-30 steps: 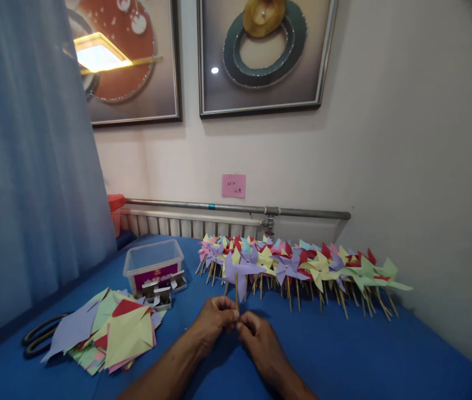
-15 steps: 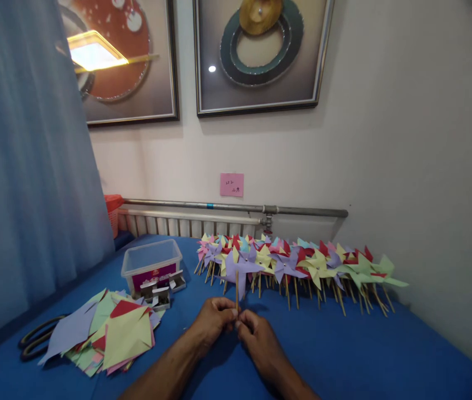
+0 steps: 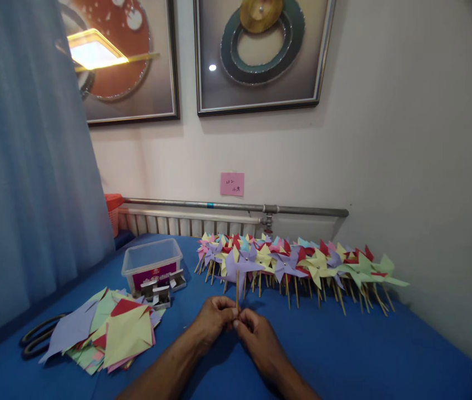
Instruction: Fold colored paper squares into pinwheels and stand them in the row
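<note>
A purple paper pinwheel (image 3: 241, 272) on a thin wooden stick stands upright in front of me. My left hand (image 3: 216, 318) is closed, with thumb and fingers pinching the lower part of the stick. Right beside it, my right hand (image 3: 256, 333) is closed too, its fingertips at the stick's bottom end and touching the left fingers. The stick's lowest part is hidden by my fingers. Just beyond, many finished pinwheels (image 3: 319, 268) in purple, yellow, red, green and pink lie in a long row with their sticks pointing toward me.
To the left is a pile of cut coloured paper squares (image 3: 127, 339), partly over black-handled scissors (image 3: 38, 336). Behind it stand a clear plastic tub (image 3: 152, 258) and several small open boxes (image 3: 161, 297). A blue curtain (image 3: 31, 166) hangs at left; a radiator pipe (image 3: 302, 210) runs along the wall.
Almost nothing differs. Both hands stay at the stick, with the right fingertips shifted very slightly to the left.
</note>
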